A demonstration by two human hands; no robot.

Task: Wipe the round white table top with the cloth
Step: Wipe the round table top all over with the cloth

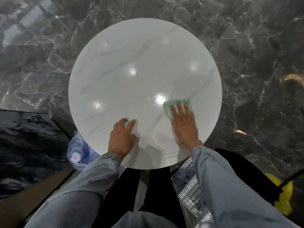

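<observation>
The round white table top (134, 60) with faint grey veins fills the middle of the head view. A pale green ribbed cloth (169, 106) lies on its near right part. My right hand (184, 124) lies flat on the cloth, fingers straight and spread, pressing it against the table. My left hand (122, 137) rests on the near middle of the table with its fingers loosely bent and nothing in it. Both arms are in light blue sleeves.
Dark marble floor surrounds the table. A plastic bag with a large water bottle (77, 155) sits by the table's near left edge. A patterned metal container (192, 190) stands near my right arm, a yellow thing (284, 195) further right, and dark glossy furniture (24, 140) at left.
</observation>
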